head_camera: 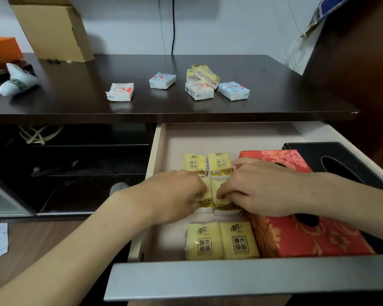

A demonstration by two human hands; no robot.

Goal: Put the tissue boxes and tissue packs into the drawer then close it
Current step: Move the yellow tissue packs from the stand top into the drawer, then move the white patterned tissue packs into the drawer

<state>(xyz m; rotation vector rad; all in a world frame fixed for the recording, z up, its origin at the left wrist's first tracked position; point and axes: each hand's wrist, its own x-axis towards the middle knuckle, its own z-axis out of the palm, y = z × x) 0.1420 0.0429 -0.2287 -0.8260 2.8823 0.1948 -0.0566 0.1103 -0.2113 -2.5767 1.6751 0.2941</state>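
Yellow packs [210, 193]: middle pair in the open drawer [157, 151], mostly hidden under your hands.
Left hand [175, 195]: fingers curled onto the left pack.
Right hand [259, 188]: fingertips pinching the right pack.
Red box [307, 237]: alongside, partly covered.
Desktop [75, 96]: five packs [199, 82] waiting.

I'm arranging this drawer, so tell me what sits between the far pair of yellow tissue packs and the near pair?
In the head view, a middle pair of yellow packs, with the left hand and right hand on them.
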